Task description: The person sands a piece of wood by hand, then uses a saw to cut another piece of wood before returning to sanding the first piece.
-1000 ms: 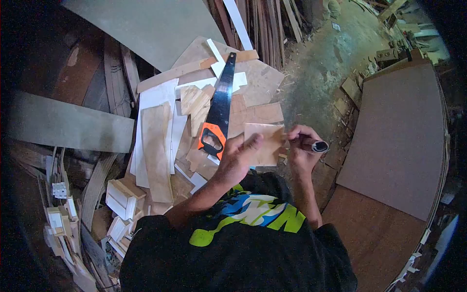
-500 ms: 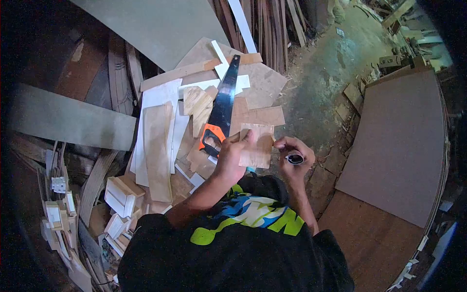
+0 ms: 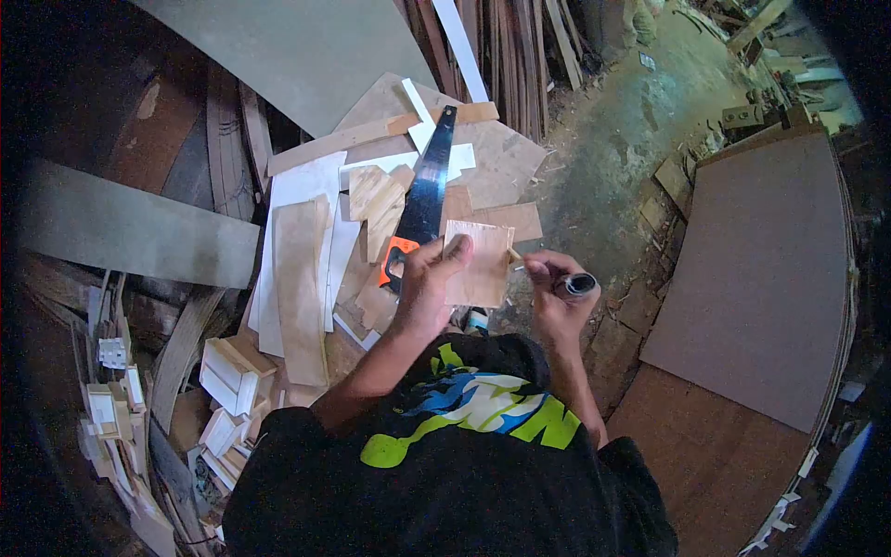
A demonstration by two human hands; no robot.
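Note:
Above my lap, my left hand (image 3: 429, 288) grips a flat, pale square of wood (image 3: 481, 265) at its left edge, thumb on top. My right hand (image 3: 557, 302) is closed around a tube-like thing (image 3: 581, 284) whose dark round end with a pale rim points up and outward. A narrow pale tip (image 3: 516, 255) sticks out past the right fingertips, close to the board's right edge; whether it touches cannot be made out. Just beyond my left hand lies a handsaw (image 3: 426, 195) with an orange and black handle.
Wood offcuts and white strips (image 3: 311, 186) cover the worktop under the saw. A large grey panel (image 3: 306, 56) lies beyond. Stacked boards (image 3: 752, 278) stand at the right, and scrap wood pieces (image 3: 232, 371) are piled at the left.
My left hand and the wood square have moved slightly up and left. My right hand has turned a little and shifted slightly right, showing more of the pale tip.

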